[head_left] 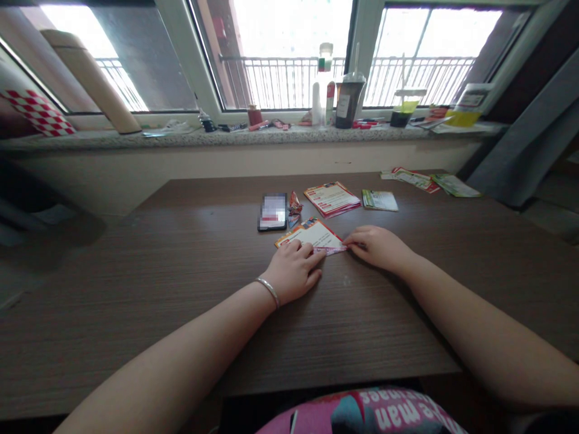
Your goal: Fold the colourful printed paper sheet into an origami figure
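A printed paper sheet [316, 234] with an orange and red border lies on the brown table, its near edge folded over in a pinkish strip. My left hand [295, 271], with a bangle on the wrist, rests on the near left part of this sheet, fingers apart and pressing down. At the sheet's right corner, my right hand [379, 246] has thumb and fingers pinched together on the paper. Part of the sheet is hidden under my left fingers.
Beyond the sheet are a phone [272, 212], a folded paper piece [295, 205], a stack of printed sheets [332, 199] and a small green-edged stack [380, 200]. More leaflets [456, 185] lie far right. Bottles and a dark cup [348, 102] stand on the windowsill.
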The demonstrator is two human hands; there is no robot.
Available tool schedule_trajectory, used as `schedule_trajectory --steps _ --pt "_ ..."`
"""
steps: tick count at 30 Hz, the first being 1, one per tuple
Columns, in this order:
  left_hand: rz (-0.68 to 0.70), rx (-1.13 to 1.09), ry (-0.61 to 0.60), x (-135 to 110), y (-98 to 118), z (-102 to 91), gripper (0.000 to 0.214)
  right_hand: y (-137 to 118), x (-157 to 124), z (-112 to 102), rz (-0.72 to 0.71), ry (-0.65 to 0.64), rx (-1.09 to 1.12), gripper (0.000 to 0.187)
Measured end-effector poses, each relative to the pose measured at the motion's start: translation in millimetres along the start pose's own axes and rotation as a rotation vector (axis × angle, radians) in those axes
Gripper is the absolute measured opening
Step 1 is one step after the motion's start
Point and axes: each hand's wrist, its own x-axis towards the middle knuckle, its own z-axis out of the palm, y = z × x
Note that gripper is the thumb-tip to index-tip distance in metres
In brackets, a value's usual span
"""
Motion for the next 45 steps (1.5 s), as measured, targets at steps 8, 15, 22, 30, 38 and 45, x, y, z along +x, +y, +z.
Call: schedule_trajectory --steps 8,15,22,30,38,45 --pt "0.009 0.033 -0.003 1 1 -1.9 0.045 -18 3 8 -0.128 -0.009 0.016 0.030" --pt "0.054 0.069 -0.020 2 2 -1.5 0.046 -30 4 5 -0.071 -0.069 -0.065 0.031" --pt "0.030 0.068 -0.025 2 3 -3.5 0.046 -46 2 -3 0.027 -0.096 -0.188 0.036" --pt "0.056 0.068 -0.055 2 2 -9.2 0.039 -45 0 -4 0.026 -0.121 -0.221 0.036" --pt "0.051 -0.016 -0.140 0 -5 -17.7 0.033 -43 -3 -6 0.023 -0.126 -0.216 0.037" --pt "0.020 -0.010 -0.223 -9 -6 -30.9 0.041 -43 -3 -7 0.029 -0.119 -0.202 0.037"
